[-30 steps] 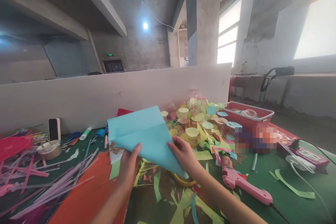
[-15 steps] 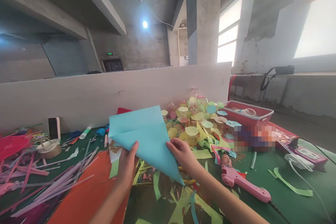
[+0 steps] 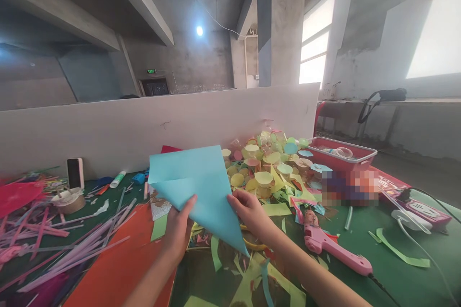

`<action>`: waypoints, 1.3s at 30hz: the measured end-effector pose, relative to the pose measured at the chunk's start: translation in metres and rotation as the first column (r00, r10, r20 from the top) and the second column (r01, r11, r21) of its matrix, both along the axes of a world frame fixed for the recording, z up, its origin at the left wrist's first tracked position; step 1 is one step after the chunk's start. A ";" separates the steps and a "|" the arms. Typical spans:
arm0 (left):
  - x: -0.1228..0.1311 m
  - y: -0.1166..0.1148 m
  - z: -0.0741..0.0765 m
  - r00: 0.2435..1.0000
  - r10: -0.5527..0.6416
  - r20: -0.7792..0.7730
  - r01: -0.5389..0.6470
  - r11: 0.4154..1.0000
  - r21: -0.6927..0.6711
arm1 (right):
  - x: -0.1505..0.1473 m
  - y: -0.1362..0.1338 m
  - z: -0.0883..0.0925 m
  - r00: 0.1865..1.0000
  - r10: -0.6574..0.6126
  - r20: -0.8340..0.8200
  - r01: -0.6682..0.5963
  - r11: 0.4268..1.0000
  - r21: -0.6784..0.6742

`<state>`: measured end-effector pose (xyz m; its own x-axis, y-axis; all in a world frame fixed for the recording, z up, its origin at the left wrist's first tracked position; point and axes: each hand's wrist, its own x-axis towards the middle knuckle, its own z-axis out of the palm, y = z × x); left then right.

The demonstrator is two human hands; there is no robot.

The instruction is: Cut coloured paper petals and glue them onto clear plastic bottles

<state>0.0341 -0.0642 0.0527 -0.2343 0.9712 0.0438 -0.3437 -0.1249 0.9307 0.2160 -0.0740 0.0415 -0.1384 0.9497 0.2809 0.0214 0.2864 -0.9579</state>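
Note:
A folded light-blue paper sheet (image 3: 196,182) is held up over the green table (image 3: 396,278), its point aimed down and to the right. My left hand (image 3: 178,230) grips its lower left edge with the thumb lying on the paper. Gripping the right fold edge is my right hand (image 3: 250,213), fingers curled behind the sheet. Under the hands lie yellow and green paper scraps (image 3: 252,278).
A pink glue gun (image 3: 333,249) lies to the right of my right arm. A heap of coloured paper discs (image 3: 268,165) and a red tray (image 3: 342,156) stand behind. An orange sheet (image 3: 122,264), pink strips (image 3: 54,244), a tape roll (image 3: 68,201), a phone (image 3: 75,172) and a grey partition (image 3: 108,134) are at left.
The blue sheet's tip has risen a little and shifted left. My left thumb has slid further up onto the paper. Both hands keep their hold.

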 end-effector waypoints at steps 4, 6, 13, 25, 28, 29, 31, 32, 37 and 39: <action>0.004 -0.002 0.005 0.999 0.030 0.024 -0.029 0.999 -0.015 | 0.000 0.003 -0.003 1.000 0.007 0.005 -0.007 1.000 0.006; 0.005 -0.002 0.007 0.999 0.037 0.038 -0.036 0.999 -0.021 | 0.000 0.004 -0.004 1.000 0.010 0.003 -0.010 1.000 0.007; 0.003 0.000 0.004 0.999 0.025 0.047 -0.024 1.000 -0.007 | -0.001 0.005 -0.006 0.998 0.055 -0.023 -0.056 0.998 -0.017; 0.005 0.000 0.006 0.997 0.051 0.061 -0.049 0.998 -0.026 | 0.001 0.004 -0.003 0.998 0.055 0.020 -0.054 0.998 -0.025; 0.002 0.004 0.004 0.996 0.072 0.057 -0.073 0.997 0.015 | 0.004 0.001 0.003 0.988 0.119 0.104 -0.117 0.993 -0.022; 0.000 0.005 0.003 0.995 0.084 0.059 -0.086 0.996 0.036 | 0.005 0.000 0.005 0.978 0.159 0.134 -0.157 0.987 -0.024; -0.003 0.008 0.003 0.991 0.116 0.061 -0.120 0.991 0.064 | 0.007 -0.003 0.008 0.954 0.225 0.196 -0.220 0.974 -0.044; -0.005 0.010 0.003 0.989 0.132 0.062 -0.136 0.988 0.068 | 0.007 -0.004 0.009 0.944 0.239 0.228 -0.231 0.971 -0.062; -0.011 0.011 0.006 0.977 0.198 0.076 -0.203 0.977 0.068 | 0.006 -0.003 0.005 0.919 0.180 0.350 -0.148 0.982 -0.116; -0.011 0.011 0.008 0.973 0.211 0.089 -0.218 0.973 0.072 | 0.004 -0.001 0.002 0.927 0.153 0.343 -0.131 0.988 -0.087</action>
<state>0.0234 -0.0533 0.0605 -0.4425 0.8919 0.0931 -0.3734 -0.2776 0.8852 0.2198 -0.0751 0.0430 -0.3512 0.9268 0.1330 0.3199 0.2523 -0.9133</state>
